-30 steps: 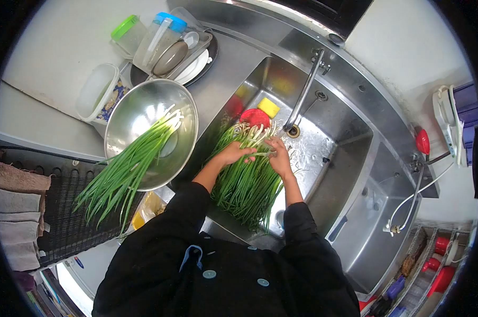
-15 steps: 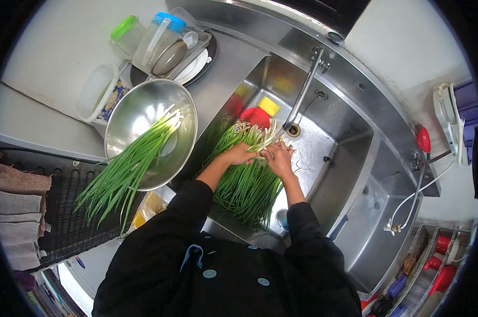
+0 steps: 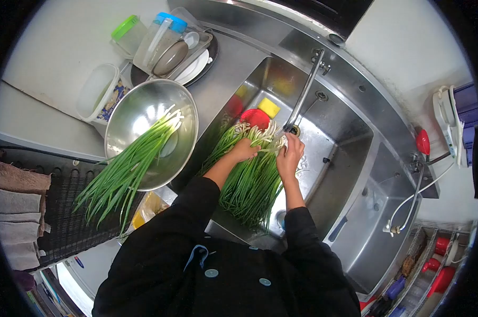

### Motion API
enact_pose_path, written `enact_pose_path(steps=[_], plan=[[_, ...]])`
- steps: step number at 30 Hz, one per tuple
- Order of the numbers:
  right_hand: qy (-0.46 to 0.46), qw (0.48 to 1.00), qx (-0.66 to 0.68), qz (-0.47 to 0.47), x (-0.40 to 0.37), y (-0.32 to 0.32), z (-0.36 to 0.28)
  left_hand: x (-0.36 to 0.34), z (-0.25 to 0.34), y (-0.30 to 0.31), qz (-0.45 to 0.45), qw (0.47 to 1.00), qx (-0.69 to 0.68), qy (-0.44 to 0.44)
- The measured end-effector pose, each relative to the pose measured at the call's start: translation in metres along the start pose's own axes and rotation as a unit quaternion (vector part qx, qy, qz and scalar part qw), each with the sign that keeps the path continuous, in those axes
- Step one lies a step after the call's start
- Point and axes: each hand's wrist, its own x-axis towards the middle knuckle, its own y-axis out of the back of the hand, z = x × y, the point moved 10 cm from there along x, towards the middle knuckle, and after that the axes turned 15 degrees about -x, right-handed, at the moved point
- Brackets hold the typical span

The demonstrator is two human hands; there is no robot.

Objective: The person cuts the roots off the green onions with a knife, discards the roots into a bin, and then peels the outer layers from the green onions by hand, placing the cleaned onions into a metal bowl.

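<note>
A big heap of green onions [image 3: 249, 190] lies in the metal sink [image 3: 350, 158], white root ends toward the faucet [image 3: 305, 90]. My left hand [image 3: 244, 150] is closed around green onion stalks near their pale ends. To its right, just below the spout, my right hand [image 3: 291, 150] has its fingers pinched at the white ends, under what looks like running water. More green onions [image 3: 138, 148] rest in a steel bowl [image 3: 189, 105] on the left, their green tops hanging over its rim.
Behind the heap are a red dish [image 3: 255, 118] and a yellow sponge [image 3: 269, 108]. Plastic containers [image 3: 159, 39] and plates stand at upper left. A knife [image 3: 338, 229] lies on the ledge beside the second sink [image 3: 376, 227]. Cloths [image 3: 17, 211] hang at far left.
My right hand has moved up and slightly right, away from my left hand and closer to the spout. My left hand has stayed nearly in place.
</note>
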Motion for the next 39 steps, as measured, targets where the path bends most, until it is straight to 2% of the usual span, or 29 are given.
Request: enact_pose_path(steps=[1, 3, 4, 5, 7, 9, 10, 11, 12, 13, 15, 16, 17, 19, 20, 23, 25, 27, 28, 30, 31, 33, 34, 35, 36, 37, 39], plan=[[0.000, 1.000, 0.000, 0.000, 0.001, 0.006, -0.004, -0.003, 0.006, 0.003, 0.021, 1.000, 0.022, -0.004], [0.143, 0.977, -0.078, -0.136, -0.010, -0.018, -0.033, -0.005, 0.010, 0.004, 0.039, 0.998, 0.046, -0.008], [0.177, 0.975, -0.055, -0.124, -0.015, -0.020, -0.038, -0.006, 0.013, -0.003, 0.007, 0.999, -0.029, -0.015], [0.175, 0.975, -0.055, -0.123, -0.018, -0.022, -0.035, -0.007, 0.017, -0.010, -0.025, 0.994, -0.104, -0.022], [0.153, 0.966, -0.051, -0.204, -0.022, -0.042, -0.022, -0.009, 0.022, -0.012, -0.043, 0.988, -0.143, -0.031], [0.172, 0.964, -0.055, -0.195, -0.023, -0.048, -0.017, -0.011, 0.024, -0.013, -0.060, 0.980, -0.184, -0.036], [0.034, 0.958, 0.110, -0.263, -0.027, -0.076, 0.016, -0.010, 0.020, -0.016, -0.076, 0.980, -0.184, -0.018], [-0.107, 0.904, 0.268, -0.316, -0.037, -0.102, 0.041, -0.010, 0.017, -0.019, -0.092, 0.979, -0.183, 0.000], [-0.213, 0.841, 0.438, -0.237, -0.039, -0.101, 0.055, -0.011, 0.018, -0.017, -0.093, 0.979, -0.183, 0.000], [-0.212, 0.842, 0.435, -0.238, -0.039, -0.099, 0.063, -0.013, 0.018, -0.018, -0.097, 0.975, -0.201, 0.000], [-0.394, 0.746, 0.493, -0.211, -0.049, -0.098, 0.092, -0.022, 0.026, -0.012, -0.099, 0.971, -0.216, -0.003], [-0.346, 0.808, 0.349, -0.324, -0.054, -0.100, 0.088, -0.028, 0.027, -0.011, -0.108, 0.967, -0.230, 0.012], [-0.349, 0.808, 0.348, -0.323, -0.057, -0.102, 0.084, -0.034, 0.026, -0.015, -0.117, 0.961, -0.247, 0.028], [-0.190, 0.890, 0.256, -0.326, -0.043, -0.100, 0.056, -0.040, 0.029, -0.022, -0.135, 0.949, -0.279, 0.055], [-0.146, 0.878, 0.323, -0.323, -0.036, -0.090, 0.029, -0.043, 0.031, -0.026, -0.148, 0.936, -0.308, 0.080], [-0.137, 0.867, 0.295, -0.378, -0.027, -0.060, -0.014, -0.044, 0.036, -0.029, -0.143, 0.943, -0.283, 0.098], [-0.143, 0.853, 0.343, -0.365, -0.026, -0.068, -0.013, -0.041, 0.033, -0.029, -0.144, 0.941, -0.291, 0.095], [-0.172, 0.811, 0.417, -0.373, -0.032, -0.082, -0.012, -0.039, 0.027, -0.027, -0.144, 0.939, -0.300, 0.093], [-0.172, 0.811, 0.416, -0.373, -0.035, -0.087, -0.009, -0.037, 0.023, -0.024, -0.126, 0.942, -0.299, 0.089], [-0.157, 0.851, 0.364, -0.345, -0.033, -0.085, -0.008, -0.030, 0.014, -0.021, -0.107, 0.944, -0.300, 0.085], [-0.157, 0.851, 0.364, -0.345, -0.034, -0.086, -0.009, -0.026, 0.013, -0.017, -0.100, 0.959, -0.257, 0.060], [-0.204, 0.889, 0.292, -0.289, -0.028, -0.078, 0.007, -0.027, 0.022, -0.015, -0.093, 0.972, -0.214, 0.035], [-0.204, 0.889, 0.292, -0.289, -0.025, -0.079, 0.011, -0.031, 0.024, -0.026, -0.148, 0.965, -0.214, 0.046], [-0.215, 0.897, 0.312, -0.228, -0.014, -0.071, 0.022, -0.037, 0.026, -0.037, -0.202, 0.954, -0.213, 0.057], [-0.224, 0.901, 0.331, -0.166, -0.006, -0.063, 0.032, -0.038, 0.028, -0.039, -0.201, 0.955, -0.212, 0.057], [-0.224, 0.901, 0.332, -0.165, -0.004, -0.064, 0.036, -0.040, 0.028, -0.044, -0.211, 0.959, -0.178, 0.060], [-0.236, 0.790, 0.511, -0.245, -0.005, -0.074, 0.018, -0.041, 0.035, -0.053, -0.223, 0.962, -0.144, 0.061]])
